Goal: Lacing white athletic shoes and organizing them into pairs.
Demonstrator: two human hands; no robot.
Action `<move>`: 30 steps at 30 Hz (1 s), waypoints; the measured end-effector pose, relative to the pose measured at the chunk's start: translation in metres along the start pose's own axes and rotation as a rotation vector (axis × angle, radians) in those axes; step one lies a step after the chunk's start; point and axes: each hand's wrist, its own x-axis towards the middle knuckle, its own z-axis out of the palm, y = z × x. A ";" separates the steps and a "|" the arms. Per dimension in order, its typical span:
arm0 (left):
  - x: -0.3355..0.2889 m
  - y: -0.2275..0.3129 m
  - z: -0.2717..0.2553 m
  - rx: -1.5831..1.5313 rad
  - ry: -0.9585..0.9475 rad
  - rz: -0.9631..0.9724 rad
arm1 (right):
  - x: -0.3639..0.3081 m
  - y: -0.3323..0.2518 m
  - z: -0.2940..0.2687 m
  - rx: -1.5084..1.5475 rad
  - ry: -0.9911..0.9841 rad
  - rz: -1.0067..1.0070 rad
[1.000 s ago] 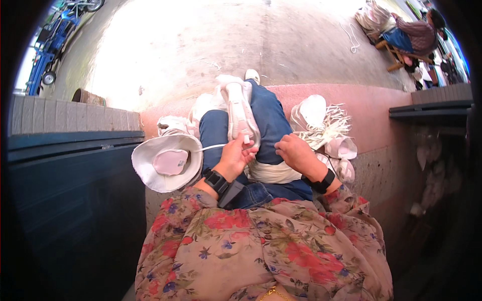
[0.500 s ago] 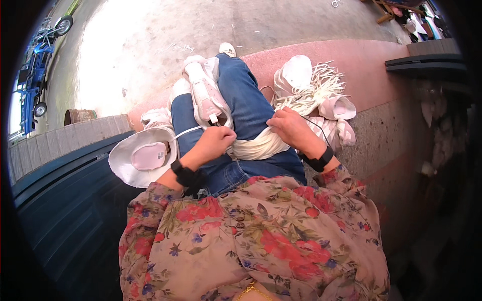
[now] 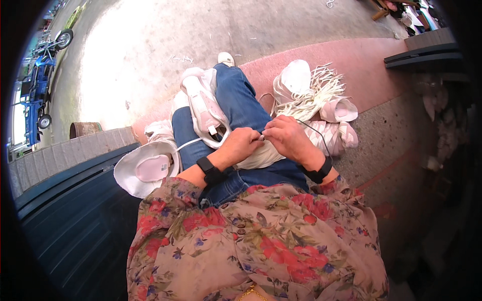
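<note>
Far left: a white wide-mouthed piece (image 3: 125,173), pink insole (image 3: 152,168) inside; a white lace (image 3: 190,143) runs from its side toward my lap. Next, the pale pink-and-white shoe (image 3: 202,111) lies on my lap, long axis slanting up and left, away from me, open end toward my hands. My left hand (image 3: 243,143) is nearer, just to the right of that opening. Its fingers are drawn together in a pinch, meeting the tips of my right hand (image 3: 285,134), likewise pinched closed. Too small and hidden to say what, if anything, sits between them. Below both, a cream bundle (image 3: 258,158) crosses my thighs. Right: loose laces (image 3: 321,88) beside more shoes (image 3: 337,109).
</note>
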 end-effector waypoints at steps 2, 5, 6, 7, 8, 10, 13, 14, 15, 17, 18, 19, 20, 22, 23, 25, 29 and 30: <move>-0.004 0.003 -0.008 -0.030 0.134 0.116 | 0.004 -0.004 -0.001 0.059 0.022 0.033; -0.019 0.000 -0.021 -0.071 0.180 0.209 | 0.011 -0.004 -0.004 0.178 0.076 0.116; -0.027 0.003 -0.030 -0.068 0.184 0.208 | 0.013 -0.004 -0.007 0.230 0.109 0.174; -0.038 0.009 -0.043 -0.326 0.046 -0.028 | 0.015 0.000 -0.012 0.216 0.142 0.190; -0.048 0.015 -0.055 -0.581 -0.092 -0.268 | 0.015 0.004 -0.018 0.219 0.150 0.230; -0.066 0.023 -0.083 -0.618 -0.096 -0.334 | 0.012 0.016 -0.026 0.163 0.188 0.256; -0.088 0.014 -0.096 -0.768 -0.008 -0.421 | 0.017 0.022 -0.034 0.128 0.162 0.300; -0.092 0.010 -0.096 -0.879 0.075 -0.437 | 0.019 0.024 -0.030 0.127 0.158 0.295; -0.093 0.008 -0.096 -0.873 0.100 -0.472 | 0.021 0.025 -0.025 0.052 0.077 0.236; -0.087 0.006 -0.089 -0.823 0.091 -0.513 | 0.031 0.021 -0.011 0.036 0.024 0.062; -0.083 0.003 -0.083 -0.778 0.078 -0.559 | 0.040 0.006 0.002 0.128 0.069 0.000; -0.078 -0.002 -0.076 -0.765 0.023 -0.546 | 0.047 -0.008 0.013 0.189 -0.056 0.010; -0.076 -0.003 -0.071 -0.767 0.030 -0.546 | 0.053 -0.024 0.024 0.284 -0.150 0.008; -0.075 -0.006 -0.068 -0.886 0.005 -0.447 | 0.062 -0.046 0.037 0.453 -0.399 0.100; -0.076 -0.009 -0.069 -0.878 0.032 -0.485 | 0.064 -0.049 0.046 0.532 -0.418 0.152; -0.080 -0.015 -0.074 -0.910 0.042 -0.494 | 0.068 -0.049 0.056 0.607 -0.435 0.210; -0.083 -0.026 -0.084 -0.962 0.129 -0.580 | 0.081 -0.041 0.064 0.369 -0.412 0.116; -0.080 -0.033 -0.087 -0.968 0.136 -0.577 | 0.087 -0.034 0.068 0.226 -0.439 0.133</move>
